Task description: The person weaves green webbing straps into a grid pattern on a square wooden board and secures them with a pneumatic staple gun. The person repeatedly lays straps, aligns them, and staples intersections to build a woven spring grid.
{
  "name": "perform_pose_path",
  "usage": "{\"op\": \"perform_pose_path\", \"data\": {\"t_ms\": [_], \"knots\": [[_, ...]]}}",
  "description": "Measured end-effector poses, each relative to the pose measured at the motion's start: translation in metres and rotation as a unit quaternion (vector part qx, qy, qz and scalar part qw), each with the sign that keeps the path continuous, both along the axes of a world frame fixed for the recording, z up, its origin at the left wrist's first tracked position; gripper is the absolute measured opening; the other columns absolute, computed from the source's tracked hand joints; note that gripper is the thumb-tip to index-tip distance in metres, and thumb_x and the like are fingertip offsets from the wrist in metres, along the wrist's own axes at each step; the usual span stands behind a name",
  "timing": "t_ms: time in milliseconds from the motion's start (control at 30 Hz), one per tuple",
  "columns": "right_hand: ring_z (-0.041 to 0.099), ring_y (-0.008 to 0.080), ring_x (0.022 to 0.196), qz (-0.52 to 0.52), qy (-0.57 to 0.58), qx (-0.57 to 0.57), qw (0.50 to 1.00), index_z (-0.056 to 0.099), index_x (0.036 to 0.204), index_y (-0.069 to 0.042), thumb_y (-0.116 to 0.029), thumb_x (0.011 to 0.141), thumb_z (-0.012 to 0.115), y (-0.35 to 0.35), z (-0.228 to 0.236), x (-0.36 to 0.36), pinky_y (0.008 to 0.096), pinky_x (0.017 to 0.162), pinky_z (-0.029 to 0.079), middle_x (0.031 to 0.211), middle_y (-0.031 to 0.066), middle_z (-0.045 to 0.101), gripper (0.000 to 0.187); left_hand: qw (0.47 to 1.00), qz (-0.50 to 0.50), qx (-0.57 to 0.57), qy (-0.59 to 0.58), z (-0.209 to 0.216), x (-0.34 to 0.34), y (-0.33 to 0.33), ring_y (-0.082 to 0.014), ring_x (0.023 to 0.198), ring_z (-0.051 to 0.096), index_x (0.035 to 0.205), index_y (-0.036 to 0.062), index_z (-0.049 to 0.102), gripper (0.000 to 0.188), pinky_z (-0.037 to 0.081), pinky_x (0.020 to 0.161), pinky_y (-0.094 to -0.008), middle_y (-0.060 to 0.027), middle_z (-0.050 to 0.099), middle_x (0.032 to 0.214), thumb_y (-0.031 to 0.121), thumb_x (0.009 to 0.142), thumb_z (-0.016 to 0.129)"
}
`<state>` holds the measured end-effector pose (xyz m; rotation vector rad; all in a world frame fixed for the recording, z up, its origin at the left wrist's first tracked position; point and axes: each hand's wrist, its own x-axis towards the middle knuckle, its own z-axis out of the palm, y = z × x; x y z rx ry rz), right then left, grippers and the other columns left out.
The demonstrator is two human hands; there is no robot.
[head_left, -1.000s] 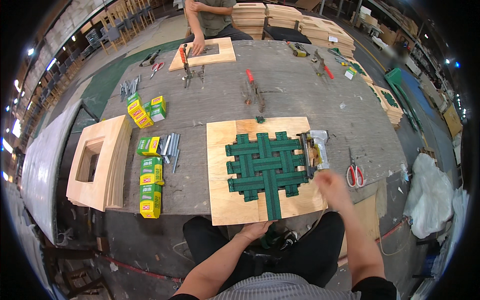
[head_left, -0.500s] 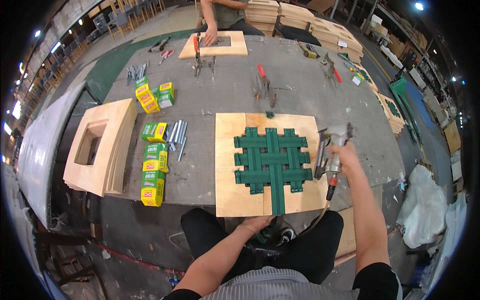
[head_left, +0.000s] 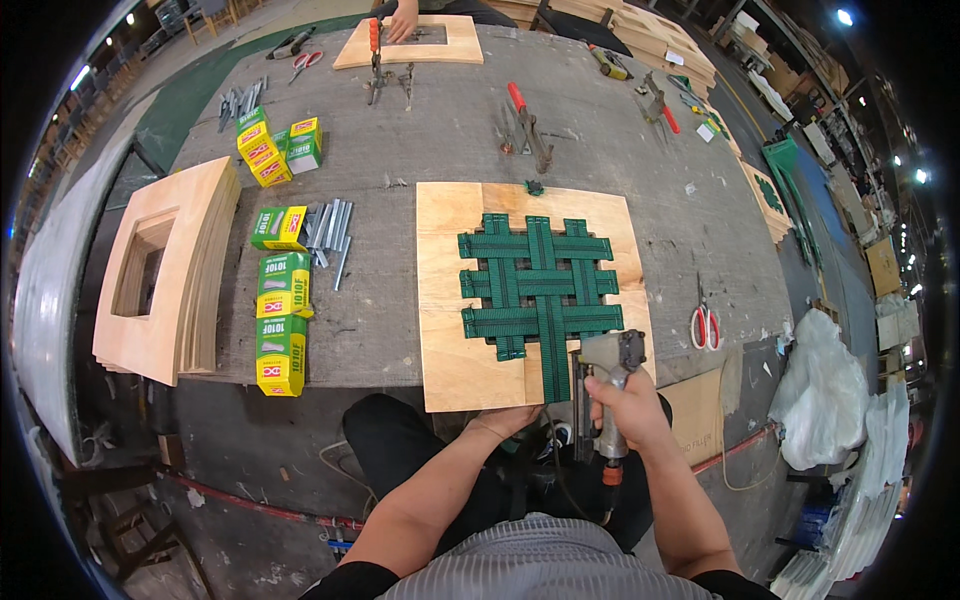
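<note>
A square wooden panel (head_left: 447, 300) lies at the table's front edge. Green webbing straps (head_left: 540, 282) are woven across its central opening. The middle lengthwise strap runs over the panel's near edge. There my left hand (head_left: 508, 420) is closed on the strap at the panel's underside; its fingertips are partly hidden. My right hand (head_left: 630, 405) grips a pneumatic staple gun (head_left: 610, 358) with a hose fitting at its lower end. The gun is over the panel's near right part, just right of the middle strap; I cannot tell whether its nose touches.
Left stand stacked wooden frames (head_left: 195, 270), green-and-yellow staple boxes (head_left: 283, 285) and loose staple strips (head_left: 328, 235). Red-handled pliers (head_left: 525, 125) lie beyond the panel, scissors (head_left: 705, 325) to its right. Across the table, another person's hand (head_left: 403, 20) rests at a wooden frame (head_left: 460, 42).
My right hand has brought the staple gun leftward and nearer, from the panel's right edge to beside the middle strap. Scissors show on the right. My left hand stays at the near edge.
</note>
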<state>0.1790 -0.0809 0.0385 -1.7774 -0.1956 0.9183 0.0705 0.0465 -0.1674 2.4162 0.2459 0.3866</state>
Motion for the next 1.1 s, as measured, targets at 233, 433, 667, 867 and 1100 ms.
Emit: {"op": "perform_pose_path", "data": {"t_ms": [233, 433, 667, 867, 1100], "knots": [[0.057, 0.0097, 0.055, 0.016, -0.020, -0.031, 0.999, 0.061, 0.110, -0.001, -0.008, 0.096, 0.068, 0.011, -0.009, -0.010, 0.0275, 0.048, 0.047, 0.080, 0.0015, 0.062, 0.017, 1.000, 0.001, 0.017, -0.018, 0.012, 0.003, 0.008, -0.0376, 0.107, 0.064, 0.120, 0.0151, 0.066, 0.032, 0.051, 0.092, -0.0517, -0.0123, 0.067, 0.114, 0.031, 0.092, 0.062], [0.054, 0.0082, 0.053, 0.005, -0.028, -0.046, 0.999, 0.059, 0.115, -0.001, -0.008, 0.097, 0.068, 0.019, -0.007, -0.020, 0.0270, 0.047, 0.044, 0.076, 0.0006, 0.059, 0.021, 0.998, 0.030, 0.015, -0.055, 0.010, 0.005, 0.008, -0.0376, 0.098, 0.066, 0.114, 0.0142, 0.068, 0.029, 0.052, 0.086, -0.0525, -0.0121, 0.069, 0.105, 0.030, 0.090, 0.063], [0.052, 0.0086, 0.051, 0.003, -0.027, -0.010, 1.000, 0.058, 0.117, 0.000, -0.007, 0.098, 0.066, 0.020, -0.012, -0.027, 0.0275, 0.046, 0.043, 0.074, 0.0003, 0.058, 0.022, 0.998, 0.026, 0.020, -0.045, 0.014, 0.006, 0.008, -0.0373, 0.097, 0.066, 0.109, 0.0119, 0.067, 0.027, 0.052, 0.084, -0.0522, -0.0129, 0.069, 0.102, 0.031, 0.090, 0.062], [0.053, 0.0093, 0.050, 0.029, -0.023, 0.003, 0.999, 0.058, 0.114, 0.001, -0.008, 0.098, 0.066, 0.021, -0.020, -0.029, 0.0279, 0.045, 0.043, 0.071, 0.0009, 0.058, 0.020, 1.000, 0.006, -0.022, -0.009, 0.006, 0.001, 0.003, -0.0381, 0.103, 0.066, 0.114, 0.0101, 0.065, 0.032, 0.052, 0.089, -0.0518, -0.0152, 0.069, 0.109, 0.034, 0.093, 0.058], [0.055, 0.0097, 0.050, 0.037, -0.023, -0.019, 0.999, 0.059, 0.107, 0.000, -0.008, 0.098, 0.067, 0.024, -0.025, -0.038, 0.0282, 0.045, 0.044, 0.071, 0.0015, 0.059, 0.015, 0.997, -0.008, -0.041, 0.064, 0.006, 0.003, 0.003, -0.0384, 0.118, 0.062, 0.126, 0.0127, 0.064, 0.040, 0.047, 0.101, -0.0511, -0.0146, 0.067, 0.125, 0.041, 0.099, 0.054]]}}
